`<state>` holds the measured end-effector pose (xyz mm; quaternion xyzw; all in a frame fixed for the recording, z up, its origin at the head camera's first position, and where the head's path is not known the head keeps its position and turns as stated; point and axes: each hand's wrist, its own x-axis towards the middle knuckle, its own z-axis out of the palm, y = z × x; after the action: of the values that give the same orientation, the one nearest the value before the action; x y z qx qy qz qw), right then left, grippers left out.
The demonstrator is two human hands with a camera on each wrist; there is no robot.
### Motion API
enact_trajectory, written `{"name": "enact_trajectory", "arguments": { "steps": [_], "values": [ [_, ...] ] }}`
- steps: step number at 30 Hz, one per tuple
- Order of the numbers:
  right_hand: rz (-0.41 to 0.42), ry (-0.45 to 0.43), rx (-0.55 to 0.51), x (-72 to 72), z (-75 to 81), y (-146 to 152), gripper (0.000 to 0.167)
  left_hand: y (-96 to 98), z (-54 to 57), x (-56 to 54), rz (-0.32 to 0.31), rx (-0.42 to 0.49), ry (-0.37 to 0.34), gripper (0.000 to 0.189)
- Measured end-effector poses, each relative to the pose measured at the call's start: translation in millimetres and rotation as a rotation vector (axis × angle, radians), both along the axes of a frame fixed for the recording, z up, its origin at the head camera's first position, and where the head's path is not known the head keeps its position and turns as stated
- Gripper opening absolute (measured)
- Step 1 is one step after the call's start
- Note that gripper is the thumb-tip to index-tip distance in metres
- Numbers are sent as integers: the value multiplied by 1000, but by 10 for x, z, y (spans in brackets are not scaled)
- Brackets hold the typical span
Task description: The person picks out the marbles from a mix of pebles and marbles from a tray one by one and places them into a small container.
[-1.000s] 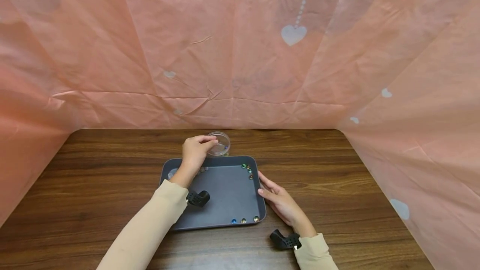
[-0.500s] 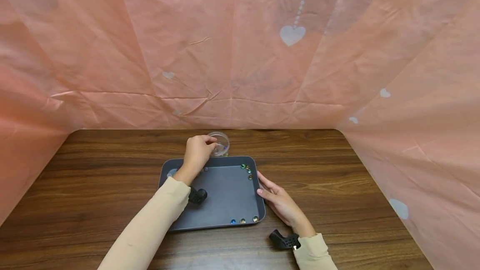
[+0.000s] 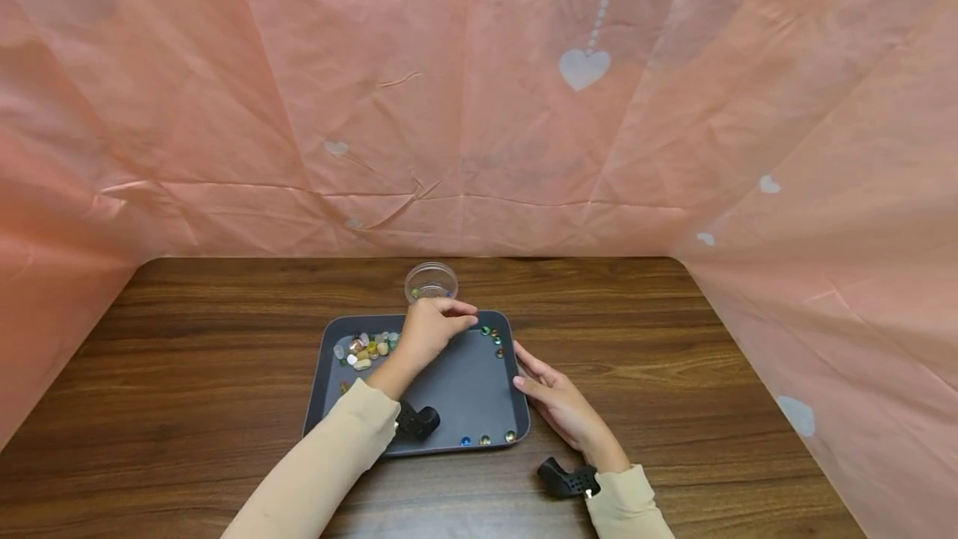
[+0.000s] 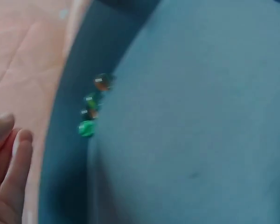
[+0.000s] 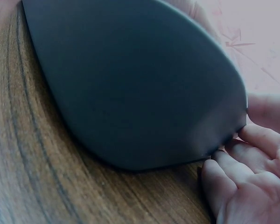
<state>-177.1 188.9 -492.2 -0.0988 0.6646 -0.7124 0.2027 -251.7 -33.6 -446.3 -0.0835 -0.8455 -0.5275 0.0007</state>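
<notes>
My left hand (image 3: 432, 329) hovers over the far edge of the grey tray (image 3: 467, 389), thumb and fingertips extended toward its far right corner. Nothing shows between those fingertips. Several green and brown glass marbles (image 4: 86, 128) lie along the tray wall there in the left wrist view. At the tray's right side, my right hand (image 3: 561, 406) holds the edge, thumb at the rim and fingers bent against the outside in the right wrist view. Beyond the tray stands a round clear dish (image 3: 432, 270) with small coloured pieces inside, its near part hidden by my left hand.
Pale, yellow and brown polished stones (image 3: 362, 364) are heaped in the tray's far left corner. A blue marble (image 3: 466, 442) and two golden marbles (image 3: 485, 441) rest along its near edge. Pink cloth (image 3: 479, 148) hangs behind the wooden table (image 3: 636, 314).
My left hand has come out of the clear dish and moved right and nearer, above the tray's far edge. The heap of stones is uncovered. My right hand stays at the tray.
</notes>
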Motion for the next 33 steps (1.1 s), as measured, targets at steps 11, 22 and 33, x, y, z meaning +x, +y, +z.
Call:
{"name": "enact_trajectory", "arguments": {
  "steps": [11, 22, 33],
  "values": [
    [22, -3, 0, 1, -2, -7, 65, 175, -203, 24, -207, -108, -127, 15],
    [4, -8, -3, 11, 22, 9, 65, 292, -242, 42, -204, -101, -116, 14],
    [-5, -17, 14, 8, 24, -1, 64, 332, -239, 61, -238, -156, -47, 9]
  ]
}}
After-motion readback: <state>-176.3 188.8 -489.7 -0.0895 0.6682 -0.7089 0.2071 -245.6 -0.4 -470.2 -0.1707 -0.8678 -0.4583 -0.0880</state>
